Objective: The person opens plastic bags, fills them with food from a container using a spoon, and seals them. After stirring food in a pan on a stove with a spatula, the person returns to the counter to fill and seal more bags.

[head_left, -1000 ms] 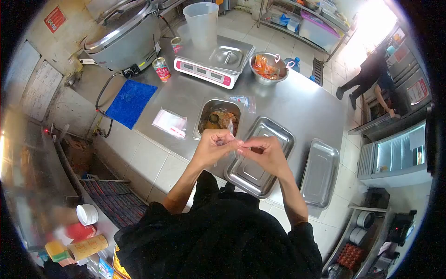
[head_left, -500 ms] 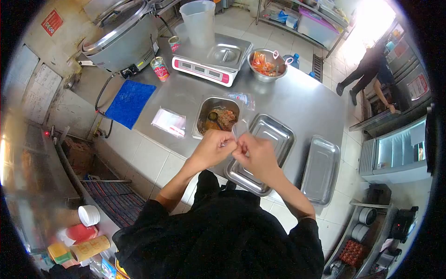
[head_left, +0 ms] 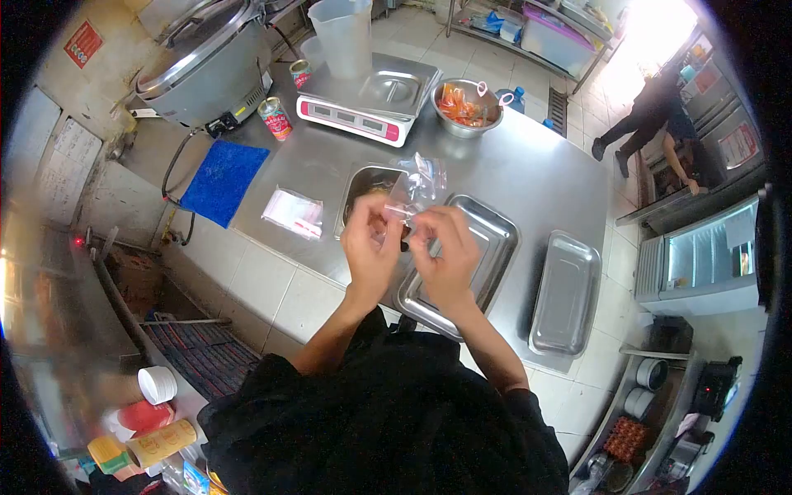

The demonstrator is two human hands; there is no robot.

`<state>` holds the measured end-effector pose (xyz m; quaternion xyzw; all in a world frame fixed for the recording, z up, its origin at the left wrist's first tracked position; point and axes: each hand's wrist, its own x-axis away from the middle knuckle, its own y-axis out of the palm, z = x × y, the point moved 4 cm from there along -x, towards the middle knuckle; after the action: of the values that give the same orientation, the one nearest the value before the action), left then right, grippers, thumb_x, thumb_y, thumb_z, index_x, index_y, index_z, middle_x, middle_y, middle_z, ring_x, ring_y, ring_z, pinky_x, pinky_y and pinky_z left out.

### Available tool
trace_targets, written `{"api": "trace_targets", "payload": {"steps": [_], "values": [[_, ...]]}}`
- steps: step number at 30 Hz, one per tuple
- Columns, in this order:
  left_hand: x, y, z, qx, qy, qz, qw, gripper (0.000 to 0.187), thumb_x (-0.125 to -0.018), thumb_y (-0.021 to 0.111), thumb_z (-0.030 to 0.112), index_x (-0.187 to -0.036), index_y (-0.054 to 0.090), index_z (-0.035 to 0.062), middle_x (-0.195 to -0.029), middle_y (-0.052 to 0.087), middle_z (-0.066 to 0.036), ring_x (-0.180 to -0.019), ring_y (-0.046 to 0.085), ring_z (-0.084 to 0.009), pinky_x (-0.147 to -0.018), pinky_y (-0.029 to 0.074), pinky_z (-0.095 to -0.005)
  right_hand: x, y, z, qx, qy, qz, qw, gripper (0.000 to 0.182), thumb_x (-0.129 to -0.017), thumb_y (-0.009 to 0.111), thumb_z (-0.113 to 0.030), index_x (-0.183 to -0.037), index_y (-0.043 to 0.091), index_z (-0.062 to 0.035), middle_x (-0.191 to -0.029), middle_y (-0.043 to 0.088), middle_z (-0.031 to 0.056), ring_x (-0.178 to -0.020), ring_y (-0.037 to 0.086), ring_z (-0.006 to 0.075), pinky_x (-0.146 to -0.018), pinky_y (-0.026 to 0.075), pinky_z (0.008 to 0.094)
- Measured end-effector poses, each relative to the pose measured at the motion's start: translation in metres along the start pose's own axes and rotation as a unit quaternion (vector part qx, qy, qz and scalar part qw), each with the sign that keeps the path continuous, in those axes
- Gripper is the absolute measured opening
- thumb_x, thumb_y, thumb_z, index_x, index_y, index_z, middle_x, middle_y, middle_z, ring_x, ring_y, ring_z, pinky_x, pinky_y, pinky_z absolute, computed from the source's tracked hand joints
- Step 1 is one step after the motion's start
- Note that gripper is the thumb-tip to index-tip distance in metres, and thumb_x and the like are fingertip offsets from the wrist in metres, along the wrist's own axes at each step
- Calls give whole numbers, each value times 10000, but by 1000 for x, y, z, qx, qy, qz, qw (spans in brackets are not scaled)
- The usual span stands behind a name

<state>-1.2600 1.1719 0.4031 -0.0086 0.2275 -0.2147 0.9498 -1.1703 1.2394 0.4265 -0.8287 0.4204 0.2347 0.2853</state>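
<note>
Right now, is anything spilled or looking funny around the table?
The wall beside the big cooker looks odd: it has patchy, dark stains. I see no spill on the steel table, though the hands hide part of the food pan.

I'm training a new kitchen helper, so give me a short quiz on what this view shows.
1. Multiple choice: what is between the fingers of the left hand and the right hand?
A) a metal lid
B) a clear plastic bag
C) a folded towel

2. True or false: the bowl with orange contents stands to the right of the scale.

3. Count: how many cans stand at the left side of the scale?

Key: 1 B; 2 true; 3 two.
</note>
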Motion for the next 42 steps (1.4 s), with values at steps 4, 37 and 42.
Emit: {"api": "trace_targets", "payload": {"steps": [4, 37, 42], "values": [[6, -5, 9, -15, 111, 53, 992, 144, -738, 563, -56, -877, 576, -20, -744, 576, -74, -506, 458, -95, -454, 357, -210, -3, 2, -8, 49, -185, 75, 979, 172, -644, 565, 81, -798, 539, 7, -835, 534, 102, -628, 515, 173, -546, 398, 265], [12, -42, -19, -40, 54, -218, 974, 395, -656, 631, 11, -1027, 498, 46, -1078, 435, -110, -766, 490, -223, -663, 413, -306, 26, 13, 43, -28, 271, -159, 949, 136, -749, 641, -73, -732, 517, -20, -618, 504, -5, -520, 435, 61, -461, 320, 183], [32, -81, -89, -57, -107, -252, 960, 318, -694, 671, 76, -977, 538, 18, -916, 558, -65, -922, 518, -137, -749, 409, -241, -11, 53, 75, -101, 299, -351, 881, 163, -787, 606, -175, -766, 584, -15, -638, 577, 51, -559, 557, 113, -497, 408, 230]]}}
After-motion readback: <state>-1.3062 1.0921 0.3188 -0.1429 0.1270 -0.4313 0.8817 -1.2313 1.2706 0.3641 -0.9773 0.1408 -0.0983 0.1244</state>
